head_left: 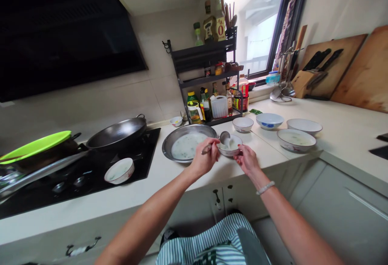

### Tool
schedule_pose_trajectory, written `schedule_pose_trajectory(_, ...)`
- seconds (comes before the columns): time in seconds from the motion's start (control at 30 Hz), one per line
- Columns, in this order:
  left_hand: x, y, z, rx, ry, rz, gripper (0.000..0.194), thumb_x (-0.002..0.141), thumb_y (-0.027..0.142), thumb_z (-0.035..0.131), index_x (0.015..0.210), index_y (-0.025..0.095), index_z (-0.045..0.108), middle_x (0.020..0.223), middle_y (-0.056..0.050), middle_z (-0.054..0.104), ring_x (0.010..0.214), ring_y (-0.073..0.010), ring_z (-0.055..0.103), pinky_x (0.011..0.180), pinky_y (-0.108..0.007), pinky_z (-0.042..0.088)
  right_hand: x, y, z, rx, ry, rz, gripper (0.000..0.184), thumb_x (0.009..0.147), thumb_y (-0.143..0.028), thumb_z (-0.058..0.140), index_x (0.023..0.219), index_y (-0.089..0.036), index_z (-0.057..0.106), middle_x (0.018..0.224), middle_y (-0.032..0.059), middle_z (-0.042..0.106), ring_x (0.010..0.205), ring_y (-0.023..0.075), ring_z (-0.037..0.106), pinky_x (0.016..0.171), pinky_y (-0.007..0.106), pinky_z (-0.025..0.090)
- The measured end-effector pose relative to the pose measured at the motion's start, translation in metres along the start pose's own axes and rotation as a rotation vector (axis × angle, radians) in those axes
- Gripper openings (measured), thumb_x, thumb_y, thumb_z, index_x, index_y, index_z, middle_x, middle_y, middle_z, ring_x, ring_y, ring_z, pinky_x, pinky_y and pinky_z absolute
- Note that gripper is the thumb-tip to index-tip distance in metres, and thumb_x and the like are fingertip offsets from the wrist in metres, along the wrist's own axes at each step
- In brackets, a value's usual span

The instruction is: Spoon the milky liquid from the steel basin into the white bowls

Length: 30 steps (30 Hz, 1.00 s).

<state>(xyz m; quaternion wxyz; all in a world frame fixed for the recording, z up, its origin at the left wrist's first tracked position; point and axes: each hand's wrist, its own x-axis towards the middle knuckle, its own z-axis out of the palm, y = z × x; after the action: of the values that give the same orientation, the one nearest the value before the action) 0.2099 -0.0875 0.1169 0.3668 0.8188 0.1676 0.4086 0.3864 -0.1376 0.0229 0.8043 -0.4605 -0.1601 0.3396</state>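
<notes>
At the left of the frame, a green strainer (39, 140), a dark wok (121, 130) and a small bowl with whitish liquid (129, 172) stand on the black stove (97, 160). A black rack (200, 52) loaded with bottles rises at upper centre, behind the work; a knife block (304, 82) stands at upper right. Right of centre, four more bowls (291, 145) sit on the counter, the smallest just behind the working spot. A steel basin (166, 145) of white liquid with green bits crowds the filling bowl (226, 152) from the left, near the frame's centre. The left hand (206, 155) is closed around the handle of a ladle (224, 137), whose head is over that bowl; whether its fingers touch the rim, I cannot tell. The right hand (247, 160), partly curled, steadies the bowl's right side with its fingertips.
</notes>
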Motion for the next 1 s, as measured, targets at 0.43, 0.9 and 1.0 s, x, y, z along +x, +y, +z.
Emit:
schedule_pose_trajectory(0.43, -0.003, -0.019, 0.003, -0.123, 0.041, -0.046, 0.023, 0.095, 0.031, 0.043, 0.096, 0.015, 0.06, 0.063, -0.001, 0.059, 0.048, -0.0122, 0.056, 0.05, -0.025, 0.049, 0.002, 0.001, 0.0, 0.007, 0.008, 0.002, 0.032, 0.059, -0.036, 0.074, 0.076, -0.02, 0.052, 0.052, -0.0029, 0.055, 0.038, 0.0107, 0.051, 0.033, 0.017, 0.027)
schedule_pose_trajectory(0.9, 0.024, -0.023, -0.066, -0.516, 0.62, -0.497, 0.016, 0.08, 0.011, 0.045, 0.08, 0.01, 0.061, 0.052, -0.002, 0.062, 0.044, -0.009, 0.055, 0.048, -0.019, 0.046, 0.0, 0.0, 0.001, -0.007, 0.016, 0.001, 0.033, 0.058, -0.037, 0.074, 0.077, -0.02, 0.053, 0.051, -0.0023, 0.056, 0.038, 0.0106, 0.05, 0.032, 0.017, 0.027)
schedule_pose_trajectory(1.0, 0.014, -0.036, -0.075, -0.372, 0.561, -0.459, 0.014, 0.08, 0.014, 0.047, 0.078, 0.012, 0.06, 0.05, -0.001, 0.059, 0.043, -0.0119, 0.057, 0.045, -0.021, 0.046, 0.001, 0.0, 0.001, -0.001, 0.026, 0.004, 0.033, 0.057, -0.035, 0.073, 0.077, -0.019, 0.053, 0.052, -0.0026, 0.056, 0.038, 0.0104, 0.051, 0.032, 0.017, 0.026)
